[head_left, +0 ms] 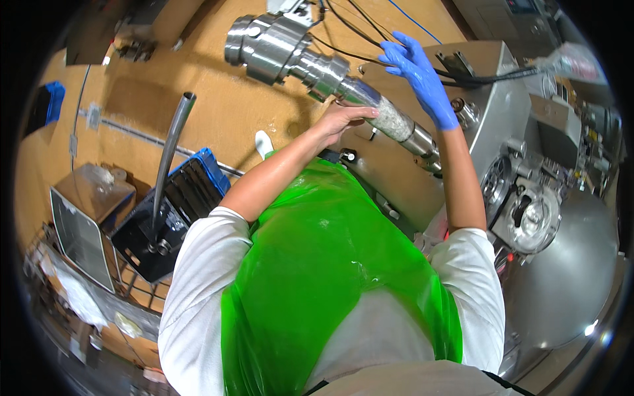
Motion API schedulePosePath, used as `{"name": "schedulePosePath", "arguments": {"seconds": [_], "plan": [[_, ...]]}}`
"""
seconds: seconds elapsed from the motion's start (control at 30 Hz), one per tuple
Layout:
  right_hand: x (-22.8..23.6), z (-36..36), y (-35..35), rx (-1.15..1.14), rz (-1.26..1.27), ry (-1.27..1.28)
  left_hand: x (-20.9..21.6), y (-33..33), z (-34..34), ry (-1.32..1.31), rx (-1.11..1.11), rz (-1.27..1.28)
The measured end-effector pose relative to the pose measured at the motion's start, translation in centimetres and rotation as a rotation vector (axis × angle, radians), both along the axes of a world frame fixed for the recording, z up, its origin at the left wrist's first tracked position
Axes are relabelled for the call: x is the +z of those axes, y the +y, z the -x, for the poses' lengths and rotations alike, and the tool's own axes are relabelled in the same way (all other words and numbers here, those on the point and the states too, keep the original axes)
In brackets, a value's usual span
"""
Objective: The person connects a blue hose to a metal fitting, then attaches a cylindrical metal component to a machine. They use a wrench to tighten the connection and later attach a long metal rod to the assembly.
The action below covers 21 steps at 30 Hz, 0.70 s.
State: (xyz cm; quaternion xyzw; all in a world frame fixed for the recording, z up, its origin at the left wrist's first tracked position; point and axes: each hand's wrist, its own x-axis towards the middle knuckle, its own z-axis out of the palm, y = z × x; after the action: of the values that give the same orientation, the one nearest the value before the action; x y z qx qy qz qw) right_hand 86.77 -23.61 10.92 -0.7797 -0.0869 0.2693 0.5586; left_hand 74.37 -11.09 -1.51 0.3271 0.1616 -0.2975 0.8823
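Note:
A shiny steel pipe assembly (317, 69) runs slantwise in front of me, from a wide round head at the far left down toward the right. Partway along it is a section with a whitish, speckled look (394, 120); I cannot tell what that is. My left hand (343, 121) is bare and grips the pipe just left of that section, its fingers partly hidden. Above the pipe, to the right, my right hand (419, 76) wears a blue glove. Its fingers are stretched out and apart, holding nothing, close to some black cables (462, 78).
A steel housing (489, 72) stands at the right, with a round opened machine part (531, 214) nearer me. At left, a metal tube (173, 152) leans in a black crate (142, 247), beside a grey bin (79, 228) and a blue crate (208, 171). The floor is tan.

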Motion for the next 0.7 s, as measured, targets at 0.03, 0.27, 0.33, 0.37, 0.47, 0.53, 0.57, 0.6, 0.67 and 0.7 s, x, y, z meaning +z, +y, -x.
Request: {"name": "schedulePosePath", "arguments": {"seconds": [0.03,0.27,0.33,0.37,0.47,0.53,0.57,0.6,0.67,0.7], "plan": [[1.2,1.3,-1.3,-0.013,0.022,-0.041,-0.1,0.1,0.0,0.006,-0.018,0.011],[9.6,14.4,-13.8,-0.433,0.179,-0.313,-2.8,-0.4,-1.0,0.008,-0.051,0.042],[11.8,20.1,-16.9,-0.623,0.282,-0.411,-1.0,0.2,-2.4,-0.032,-0.074,-0.012],[12.7,22.8,-18.7,-0.697,0.362,-0.426,-1.8,0.3,-2.4,-0.03,-0.075,-0.031],[13.3,33.2,-23.5,-1.098,0.46,-0.511,-2.3,0.2,-1.4,-0.044,-0.122,-0.061],[12.3,39.7,-26.8,-1.297,0.511,-0.504,-2.1,0.4,-1.4,-0.059,-0.167,-0.074],[11.2,42.9,-27.8,-1.369,0.547,-0.429,-0.8,0.3,-1.0,-0.098,-0.225,-0.098],[10.1,45.3,-28.7,-1.429,0.576,-0.358,-0.9,0.7,-1.1,-0.129,-0.282,-0.099],[8.4,47.0,-28.4,-1.571,0.554,-0.245,-0.3,1.3,-0.5,-0.143,-0.315,-0.141],[7.3,47.1,-28.5,-1.653,0.511,-0.203,-0.4,1.6,0.0,-0.13,-0.326,-0.143]]}}
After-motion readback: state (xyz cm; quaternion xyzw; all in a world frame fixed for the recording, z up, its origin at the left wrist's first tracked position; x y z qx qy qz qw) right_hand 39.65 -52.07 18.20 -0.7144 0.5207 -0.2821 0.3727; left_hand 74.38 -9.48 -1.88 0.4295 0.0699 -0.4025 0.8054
